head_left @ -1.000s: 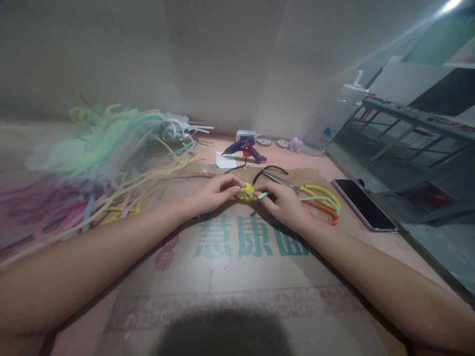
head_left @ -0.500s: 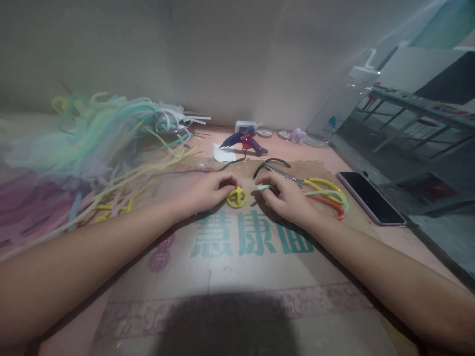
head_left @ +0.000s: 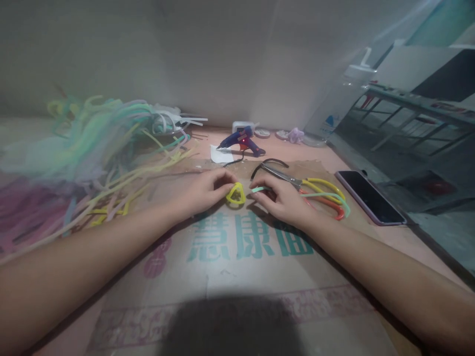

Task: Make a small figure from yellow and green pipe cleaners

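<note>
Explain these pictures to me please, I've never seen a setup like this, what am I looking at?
There's no machine here: a person works with two bare hands. Every picture comes from one camera worn on the head, looking forward and down. The left hand holds a small yellow openwork piece; the right hand pinches a thin pale green strip. Beneath is a flat brown cardboard sheet with green printed characters, on a pink table. Around them lie a blue glue gun, a metal tool with yellow and orange handles, a dark-screened phone and a pile of pastel strips.
</note>
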A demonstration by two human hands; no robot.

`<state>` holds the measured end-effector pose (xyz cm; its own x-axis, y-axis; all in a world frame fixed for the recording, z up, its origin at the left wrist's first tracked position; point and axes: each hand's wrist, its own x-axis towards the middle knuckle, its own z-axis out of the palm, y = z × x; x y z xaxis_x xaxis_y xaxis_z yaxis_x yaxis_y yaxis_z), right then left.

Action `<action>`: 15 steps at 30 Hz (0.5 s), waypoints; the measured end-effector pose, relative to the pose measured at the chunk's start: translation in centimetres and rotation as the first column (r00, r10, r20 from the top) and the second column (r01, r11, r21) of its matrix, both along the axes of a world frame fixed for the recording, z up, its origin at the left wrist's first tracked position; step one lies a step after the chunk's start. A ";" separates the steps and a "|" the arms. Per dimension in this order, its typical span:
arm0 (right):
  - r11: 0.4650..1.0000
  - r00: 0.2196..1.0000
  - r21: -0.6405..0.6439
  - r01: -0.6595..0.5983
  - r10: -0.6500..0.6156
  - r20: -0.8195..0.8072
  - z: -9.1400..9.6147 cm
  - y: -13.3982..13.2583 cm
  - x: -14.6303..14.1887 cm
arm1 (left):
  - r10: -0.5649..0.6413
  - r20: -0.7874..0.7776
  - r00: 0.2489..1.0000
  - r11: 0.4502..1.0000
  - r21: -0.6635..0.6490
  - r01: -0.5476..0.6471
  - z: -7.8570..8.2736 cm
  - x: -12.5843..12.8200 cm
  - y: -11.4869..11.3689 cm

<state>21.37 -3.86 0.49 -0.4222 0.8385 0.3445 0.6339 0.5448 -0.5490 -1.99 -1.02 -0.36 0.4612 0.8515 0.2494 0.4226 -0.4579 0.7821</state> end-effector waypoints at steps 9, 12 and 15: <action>0.999 0.999 -0.024 0.035 -0.035 -0.001 -0.3 0.1 0.0 | 0.020 0.007 1.000 0.996 0.088 -0.021 -0.1 0.1 -0.8; 1.000 1.000 -0.026 0.004 -0.004 -0.008 -0.4 0.1 -0.1 | -0.004 0.018 1.000 0.996 0.090 0.003 0.1 0.1 -0.9; 0.999 0.999 -0.028 -0.036 0.035 -0.028 -0.3 0.0 -0.2 | -0.017 0.000 1.000 0.994 0.108 0.017 0.2 0.1 -1.0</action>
